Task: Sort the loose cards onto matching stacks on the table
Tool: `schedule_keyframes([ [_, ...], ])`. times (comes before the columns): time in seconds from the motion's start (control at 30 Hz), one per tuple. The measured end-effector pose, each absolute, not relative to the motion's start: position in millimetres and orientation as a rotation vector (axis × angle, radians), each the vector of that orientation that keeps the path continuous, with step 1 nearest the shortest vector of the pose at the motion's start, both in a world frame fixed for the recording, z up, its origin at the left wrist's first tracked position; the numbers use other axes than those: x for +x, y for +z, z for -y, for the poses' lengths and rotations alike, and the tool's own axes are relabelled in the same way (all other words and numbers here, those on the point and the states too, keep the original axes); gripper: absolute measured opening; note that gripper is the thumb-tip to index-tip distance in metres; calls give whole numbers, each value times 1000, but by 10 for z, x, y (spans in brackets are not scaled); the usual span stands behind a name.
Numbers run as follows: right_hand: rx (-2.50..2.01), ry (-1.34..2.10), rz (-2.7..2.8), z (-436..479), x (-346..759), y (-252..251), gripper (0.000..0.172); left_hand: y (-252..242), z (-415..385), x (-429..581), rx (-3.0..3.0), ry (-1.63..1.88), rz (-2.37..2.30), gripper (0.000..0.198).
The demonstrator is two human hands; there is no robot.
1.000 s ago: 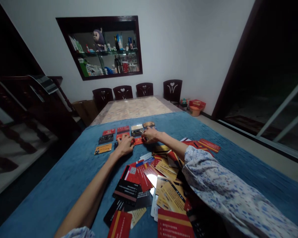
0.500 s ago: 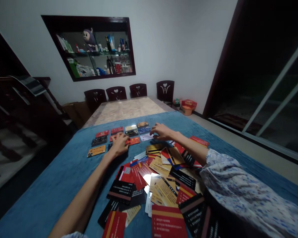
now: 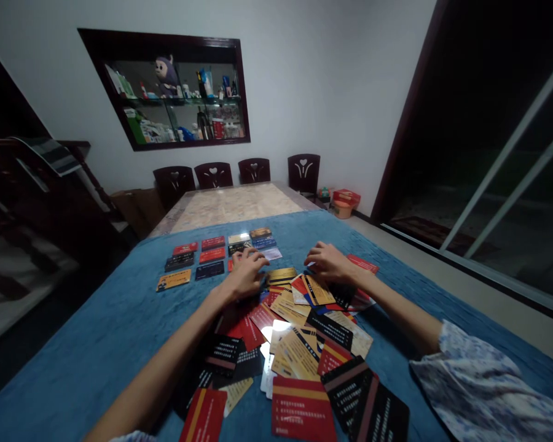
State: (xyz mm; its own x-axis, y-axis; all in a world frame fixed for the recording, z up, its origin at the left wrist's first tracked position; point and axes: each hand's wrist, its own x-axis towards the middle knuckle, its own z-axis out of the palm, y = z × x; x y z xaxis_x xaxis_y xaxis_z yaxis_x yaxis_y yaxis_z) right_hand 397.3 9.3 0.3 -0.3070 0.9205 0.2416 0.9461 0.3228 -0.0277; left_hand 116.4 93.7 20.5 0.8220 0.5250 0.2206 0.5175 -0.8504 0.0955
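My left hand hovers at the upper left edge of a loose pile of cards, fingers bent and slightly apart. No card shows in it. At the pile's upper right side is my right hand, its fingers curved downward close to a gold card; nothing is visible in its grasp. Beyond my left hand, cards lie in neat rows of small stacks, among them an orange card, a dark blue card and a pale card. My left hand partly covers a red-orange card.
A blue cloth covers the near part of the table, and bare stone tabletop shows beyond. Dark chairs stand along the far end. A red card lies right of the pile.
My left hand has moved from the card rows right and toward the pile, uncovering the dark blue card. My right hand has moved away from the pale card, to the right and nearer.
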Motion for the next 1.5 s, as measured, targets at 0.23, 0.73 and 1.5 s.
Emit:
schedule_keyframes([
  [0.23,-1671,-203,2316,163,4124,-115,27,161,-636,1493,3055,181,-492,61],
  [0.73,-1592,-165,2305,333,4085,-133,26,67,-492,1794,3007,8,-106,53],
  [1.5,-1470,-44,2382,527,3640,-24,42,74,-499,1572,3102,133,-323,25],
])
